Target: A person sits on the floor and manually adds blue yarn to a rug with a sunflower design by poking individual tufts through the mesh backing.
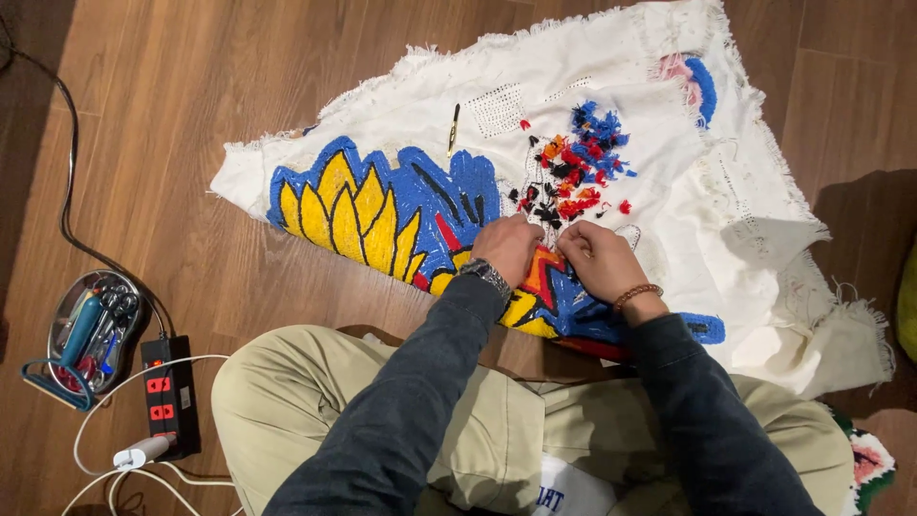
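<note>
Two hands work side by side at the middle of a white tufted cloth (573, 124) spread on the wooden floor (191, 86). One left hand (507, 247), with a watch at the wrist, lies knuckles up on the cloth with its fingers curled under; whether that grip pinches anything cannot be told. One right hand (600, 260), with a bead bracelet at the wrist, is at three o'clock of the left, just beside it, its fingertips pressed together on the blue and orange pile; what that grip holds, if anything, is hidden. One heap of loose yarn scraps (576, 170), red, blue, black and orange, lies at twelve o'clock of the hands. One thin pen-like tool (454, 129) lies on the cloth at eleven o'clock. At eight o'clock, well apart on the floor, stand one round tin of tools (94, 327) and one black power strip (170, 394).
</note>
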